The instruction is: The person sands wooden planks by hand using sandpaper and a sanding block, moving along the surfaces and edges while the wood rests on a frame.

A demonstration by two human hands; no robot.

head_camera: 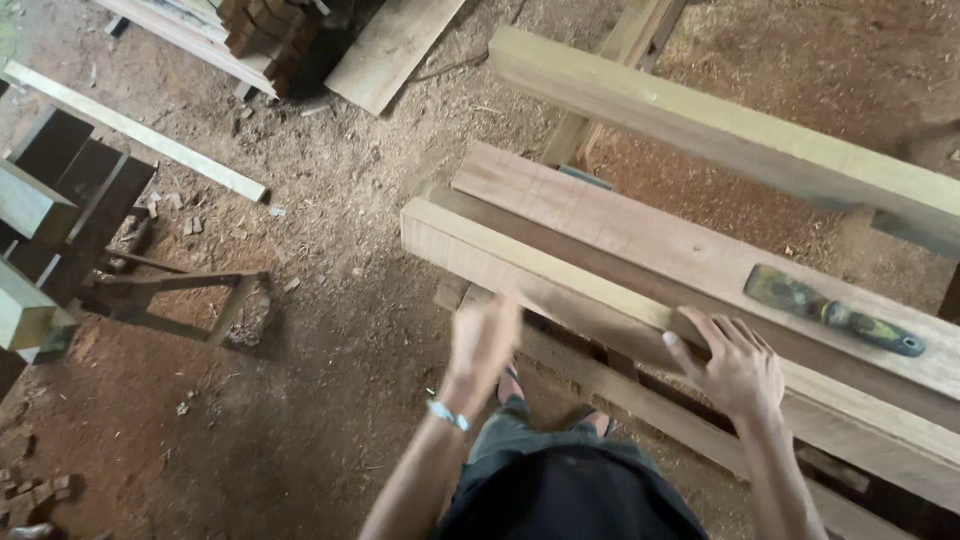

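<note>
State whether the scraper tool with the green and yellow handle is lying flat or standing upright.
Lying flat: the scraper tool rests lengthwise on the wide wooden plank, untouched.

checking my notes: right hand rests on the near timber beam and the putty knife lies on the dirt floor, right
Not quite. In the head view the putty knife lies on the wide plank, not on the floor. The right hand does rest on the near timber beam.

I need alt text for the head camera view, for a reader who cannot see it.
Seen from above, a person's right hand rests on a long pale timber beam while the blurred left hand hangs near it. A putty knife lies on the next plank, over a sawdust floor.
</note>
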